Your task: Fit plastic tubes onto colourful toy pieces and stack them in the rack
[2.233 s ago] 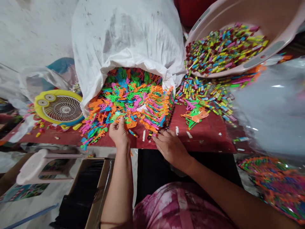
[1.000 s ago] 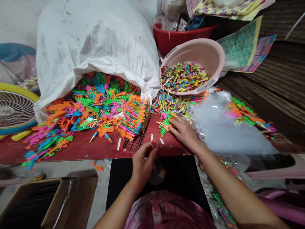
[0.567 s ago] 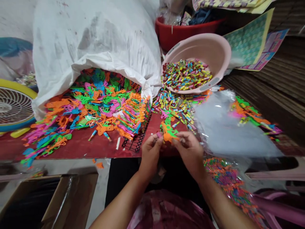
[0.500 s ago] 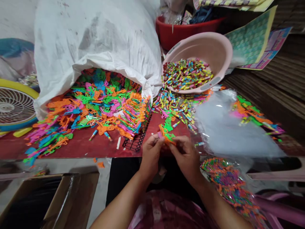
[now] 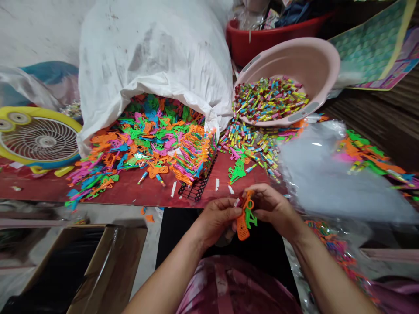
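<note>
Between both hands, over the lap, is a small bunch of plastic pieces: an orange piece with a mesh end (image 5: 242,227) and a green piece (image 5: 250,217). My left hand (image 5: 220,218) pinches the orange piece from the left, its thumb on top. A small dark red tube end (image 5: 238,202) shows at its fingertips. My right hand (image 5: 273,209) has its fingers closed round the top of the same bunch from the right. Beyond the hands, a green piece (image 5: 237,172) lies on the red table (image 5: 209,196).
A white sack (image 5: 157,48) spills colourful plastic pieces (image 5: 147,139) at left centre, beside a black rack (image 5: 193,191). A pink basin (image 5: 322,65) holds small tubes. Clear plastic bags (image 5: 334,174) lie right. A yellow fan (image 5: 46,139) stands left; an open box (image 5: 88,266) is below.
The view has shifted, so the table items appear further right. Both hands have come lower and nearer the body with the bunch, and its orange mesh end now hangs down in view.
</note>
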A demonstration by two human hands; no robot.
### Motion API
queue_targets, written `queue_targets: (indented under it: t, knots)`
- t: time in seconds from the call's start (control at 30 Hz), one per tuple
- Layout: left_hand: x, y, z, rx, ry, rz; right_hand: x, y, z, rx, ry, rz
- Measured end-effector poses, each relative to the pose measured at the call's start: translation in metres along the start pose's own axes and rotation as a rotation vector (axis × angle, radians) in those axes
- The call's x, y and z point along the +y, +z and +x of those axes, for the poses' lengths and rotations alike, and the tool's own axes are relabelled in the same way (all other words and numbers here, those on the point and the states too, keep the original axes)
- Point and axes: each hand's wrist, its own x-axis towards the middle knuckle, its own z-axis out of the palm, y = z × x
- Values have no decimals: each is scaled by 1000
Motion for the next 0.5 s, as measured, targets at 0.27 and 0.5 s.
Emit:
queue_targets:
  t: [0.27,0.5]
  knots:
    - [-4,-3,-13,-128,-117,-21,-13,4,-2,-144,-137,-210]
    - [-7,7,-15,13,125,152,1,14,-13,137,-111,-110]
